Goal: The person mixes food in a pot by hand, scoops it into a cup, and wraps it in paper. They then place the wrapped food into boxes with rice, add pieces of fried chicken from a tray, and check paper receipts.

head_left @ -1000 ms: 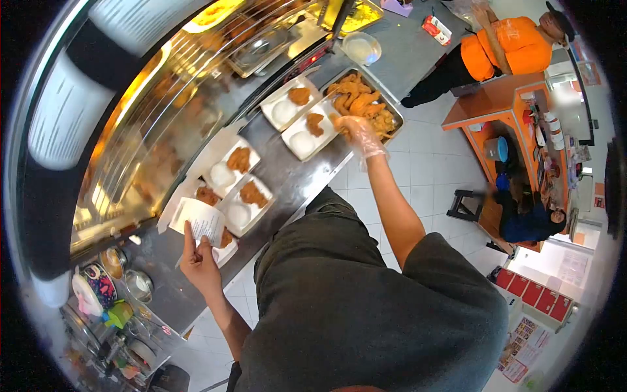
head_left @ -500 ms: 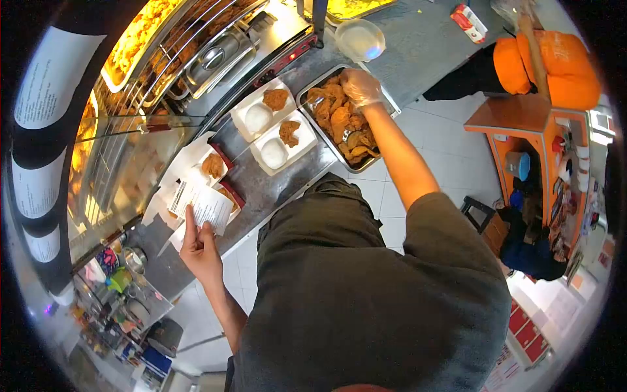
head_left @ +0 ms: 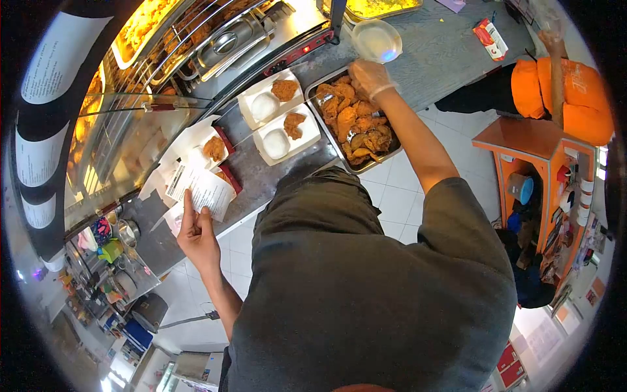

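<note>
My left hand [head_left: 199, 240] pinches a printed paper slip [head_left: 208, 195] between thumb and fingers, above the open boxes at the counter's left. My right hand [head_left: 371, 80] wears a clear plastic glove and is curled at the far end of a metal tray [head_left: 312, 117] of fried chicken [head_left: 346, 119]. Its fingertips are hidden, and I cannot make out what they hold. Shiny metal pieces show among the chicken. Beside the tray are two open white boxes [head_left: 295, 155], each with a white round mound [head_left: 275, 144] and a chicken piece [head_left: 294, 125].
Red-edged boxes [head_left: 226, 145] stand partly under the slip. A glass-fronted display [head_left: 124, 147] with food lines the counter's left side. A plastic bowl [head_left: 377, 40] stands behind the tray. At the right are a person in orange [head_left: 562, 95] and an orange shelf unit [head_left: 522, 140].
The view has shifted slightly, so the counter items sit a little further right. My right hand remains at the tray's far end; my left still holds the slip.
</note>
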{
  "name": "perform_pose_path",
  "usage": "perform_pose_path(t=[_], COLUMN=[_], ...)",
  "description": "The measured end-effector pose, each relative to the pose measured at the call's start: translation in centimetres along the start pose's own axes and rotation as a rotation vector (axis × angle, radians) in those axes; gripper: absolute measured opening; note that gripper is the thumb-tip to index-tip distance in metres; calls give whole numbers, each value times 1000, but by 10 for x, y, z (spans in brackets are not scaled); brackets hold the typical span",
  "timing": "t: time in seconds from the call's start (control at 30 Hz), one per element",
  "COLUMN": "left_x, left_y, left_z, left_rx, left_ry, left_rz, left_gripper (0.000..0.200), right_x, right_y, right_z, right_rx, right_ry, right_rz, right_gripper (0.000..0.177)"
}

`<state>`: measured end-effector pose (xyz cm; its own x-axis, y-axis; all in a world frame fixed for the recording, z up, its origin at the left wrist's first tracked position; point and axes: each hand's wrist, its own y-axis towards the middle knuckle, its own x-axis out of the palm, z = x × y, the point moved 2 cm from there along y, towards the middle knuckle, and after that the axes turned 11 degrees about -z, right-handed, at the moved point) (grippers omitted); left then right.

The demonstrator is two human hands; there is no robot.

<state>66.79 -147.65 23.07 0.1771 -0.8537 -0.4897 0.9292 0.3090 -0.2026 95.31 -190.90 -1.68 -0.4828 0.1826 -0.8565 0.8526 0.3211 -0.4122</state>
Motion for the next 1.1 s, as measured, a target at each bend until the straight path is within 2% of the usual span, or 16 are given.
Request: perform_pose_path(t=[0.23, 0.33, 0.43, 0.53, 0.6, 0.67, 0.7, 0.73, 0.77, 0.8, 0.87, 0.9, 0.93, 0.97, 1.07, 1.1], left_x=[-3, -9, -15, -16, -16, -14, -10, -9, -19, -30, -20, -16, -18, -24, -10, -4], left_y=[-6, -6, -6, -8, -9, -12, -12, -12, -8, -2, 7, 12, 16, 30, 48, 53], left_z=[-7, -13, -23, -22, -18, -12, -9, -10, -21, -34, -46, -41, -39, -66, -49, -47], left_rx=[-5, -31, -17, 7, 19, 45, 48, 53, 42, 44, 265, 231, 189, 220, 160, 188], left_ry=[-12, 25, 12, 11, 49, 86, 74, 63, 187, 314, 239, 234, 241, 225, 210, 212], left_rz=[-2, -50, -65, -31, -23, -51, -39, -32, -93, -146, -122, -180, -227, -258, -328, -347], left_gripper=[53, 52, 52, 53, 53, 53, 52, 52, 52, 52, 51, 50, 49, 50, 50, 50], right_x=[4, 7, 3, 6, 8, 30, 27, 32, 21, 2, 4, 13, -1, -16, -12, -9], right_y=[-19, -20, -31, -20, -18, 10, 3, 7, 1, -27, -22, -22, -36, -45, -42, -48], right_z=[-11, -20, -27, -15, -11, 1, 0, 5, 0, -17, -12, -10, -16, -25, -24, -20], right_rx=[-95, -197, -175, -320, -260, -251, -151, -176, -209, -196, -291, -229, -200, -182, -106, -130], right_ry=[-135, 73, 265, -8, 199, -229, 188, 253, 113, 386, 20, 248, 162, 84, 122, 101], right_rz=[292, 205, 186, 168, 216, 81, 169, 173, 88, 251, 95, 282, 224, 158, 228, 366], right_gripper=[16, 12, 19, 18, 19, 29, 37, 40, 41, 39, 32, 27, 27, 26, 25, 24])
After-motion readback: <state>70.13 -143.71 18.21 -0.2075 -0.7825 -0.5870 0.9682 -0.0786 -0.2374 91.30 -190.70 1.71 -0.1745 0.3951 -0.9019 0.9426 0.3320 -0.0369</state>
